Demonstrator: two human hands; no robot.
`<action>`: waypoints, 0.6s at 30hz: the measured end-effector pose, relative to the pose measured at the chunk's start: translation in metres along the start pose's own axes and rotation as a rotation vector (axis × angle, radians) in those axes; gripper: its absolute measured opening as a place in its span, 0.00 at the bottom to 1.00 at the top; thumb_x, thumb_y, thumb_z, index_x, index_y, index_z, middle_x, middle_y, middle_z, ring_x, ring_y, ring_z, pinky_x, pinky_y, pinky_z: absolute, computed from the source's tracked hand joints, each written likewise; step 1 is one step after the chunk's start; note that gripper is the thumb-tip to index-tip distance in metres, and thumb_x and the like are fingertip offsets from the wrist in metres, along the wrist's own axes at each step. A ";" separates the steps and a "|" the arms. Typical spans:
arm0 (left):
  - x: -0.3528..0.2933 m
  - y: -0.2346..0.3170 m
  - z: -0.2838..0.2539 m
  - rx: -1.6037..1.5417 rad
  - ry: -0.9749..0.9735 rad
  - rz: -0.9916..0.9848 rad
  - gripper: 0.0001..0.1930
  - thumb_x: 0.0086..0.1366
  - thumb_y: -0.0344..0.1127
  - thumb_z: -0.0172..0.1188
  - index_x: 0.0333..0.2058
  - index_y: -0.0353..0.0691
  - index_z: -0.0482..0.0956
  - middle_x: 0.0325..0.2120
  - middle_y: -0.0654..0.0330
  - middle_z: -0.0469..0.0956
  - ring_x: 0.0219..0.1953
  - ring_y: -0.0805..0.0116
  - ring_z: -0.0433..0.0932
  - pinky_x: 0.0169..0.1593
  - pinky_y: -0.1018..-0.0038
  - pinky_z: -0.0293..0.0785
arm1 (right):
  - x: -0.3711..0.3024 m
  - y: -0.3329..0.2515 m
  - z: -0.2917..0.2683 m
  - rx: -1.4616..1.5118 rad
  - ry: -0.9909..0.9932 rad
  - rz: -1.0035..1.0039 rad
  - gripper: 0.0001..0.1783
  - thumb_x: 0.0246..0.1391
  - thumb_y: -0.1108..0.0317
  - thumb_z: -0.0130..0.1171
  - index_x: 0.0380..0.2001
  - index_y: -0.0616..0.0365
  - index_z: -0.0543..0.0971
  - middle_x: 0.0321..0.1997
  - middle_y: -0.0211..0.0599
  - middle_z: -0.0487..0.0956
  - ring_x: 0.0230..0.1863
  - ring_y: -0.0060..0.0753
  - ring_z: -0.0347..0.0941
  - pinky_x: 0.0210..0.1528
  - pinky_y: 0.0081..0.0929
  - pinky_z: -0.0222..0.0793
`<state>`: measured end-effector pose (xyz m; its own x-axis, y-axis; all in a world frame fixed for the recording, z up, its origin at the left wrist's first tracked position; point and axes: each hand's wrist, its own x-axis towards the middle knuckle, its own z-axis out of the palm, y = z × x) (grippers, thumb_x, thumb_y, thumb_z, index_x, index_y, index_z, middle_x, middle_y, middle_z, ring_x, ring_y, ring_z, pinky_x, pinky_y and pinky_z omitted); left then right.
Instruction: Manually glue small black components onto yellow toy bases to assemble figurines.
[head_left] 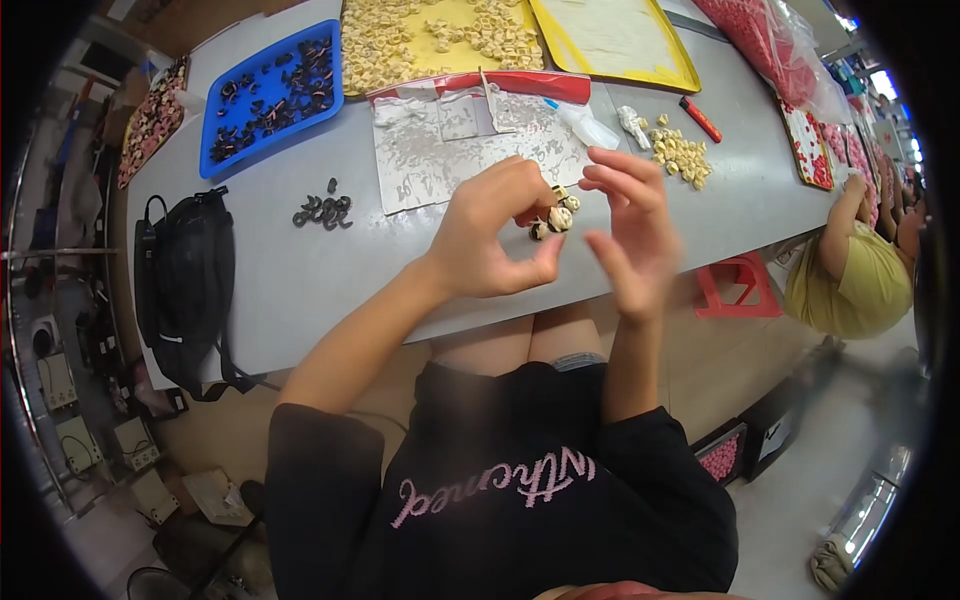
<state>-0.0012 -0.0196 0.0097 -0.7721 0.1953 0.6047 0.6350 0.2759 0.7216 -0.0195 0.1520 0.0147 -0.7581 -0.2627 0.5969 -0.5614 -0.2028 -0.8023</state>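
My left hand (500, 230) is above the near edge of the table, its fingers curled. Between its thumb and index fingertip shows a small cream-and-black piece (560, 219), apparently pinched there. More such pieces (566, 198) sit just behind it, partly hidden by the fingers. Just to the right, my right hand (635, 230) is raised with fingers and thumb apart, slightly blurred, and holds nothing I can see. A loose heap of small cream pieces (682, 155) lies beyond it. Several black curved pieces (324, 209) lie left of my left hand.
A blue tray (212, 140) of black pieces stands back left. Yellow trays (440, 45) line the far side, one full of cream pieces. A worn white board (410, 165) lies mid-table, a red marker (700, 119) farther right. A black bag (185, 285) rests left; a person sits far right.
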 end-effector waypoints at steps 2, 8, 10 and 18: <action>0.002 -0.002 0.004 0.127 0.013 0.099 0.13 0.40 0.30 0.64 0.26 0.40 0.70 0.19 0.60 0.65 0.22 0.62 0.65 0.25 0.70 0.63 | -0.002 0.001 -0.015 0.162 -0.090 0.132 0.19 0.42 0.83 0.56 0.43 0.67 0.75 0.48 0.47 0.72 0.51 0.38 0.68 0.56 0.35 0.62; -0.001 -0.012 0.010 0.289 0.064 0.326 0.16 0.36 0.28 0.66 0.28 0.39 0.73 0.18 0.60 0.66 0.20 0.62 0.65 0.23 0.70 0.61 | -0.005 0.003 -0.009 0.113 -0.137 0.189 0.15 0.42 0.84 0.62 0.37 0.67 0.77 0.37 0.42 0.75 0.40 0.32 0.72 0.44 0.26 0.71; 0.001 -0.012 0.009 0.335 0.086 0.351 0.17 0.36 0.29 0.67 0.28 0.39 0.73 0.18 0.61 0.67 0.20 0.63 0.65 0.23 0.71 0.61 | -0.005 0.003 -0.009 0.151 -0.129 0.193 0.14 0.42 0.86 0.61 0.36 0.67 0.77 0.37 0.43 0.75 0.40 0.32 0.73 0.44 0.27 0.72; -0.002 -0.013 0.011 0.318 0.172 0.358 0.19 0.39 0.28 0.69 0.33 0.42 0.74 0.19 0.63 0.66 0.20 0.65 0.66 0.23 0.72 0.61 | -0.005 0.007 -0.005 0.276 -0.064 0.177 0.16 0.43 0.86 0.62 0.38 0.69 0.74 0.38 0.45 0.76 0.41 0.33 0.74 0.47 0.30 0.72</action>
<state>-0.0081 -0.0130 -0.0052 -0.4751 0.1792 0.8615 0.7989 0.4981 0.3370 -0.0219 0.1567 0.0059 -0.8085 -0.3738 0.4545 -0.3051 -0.3943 -0.8669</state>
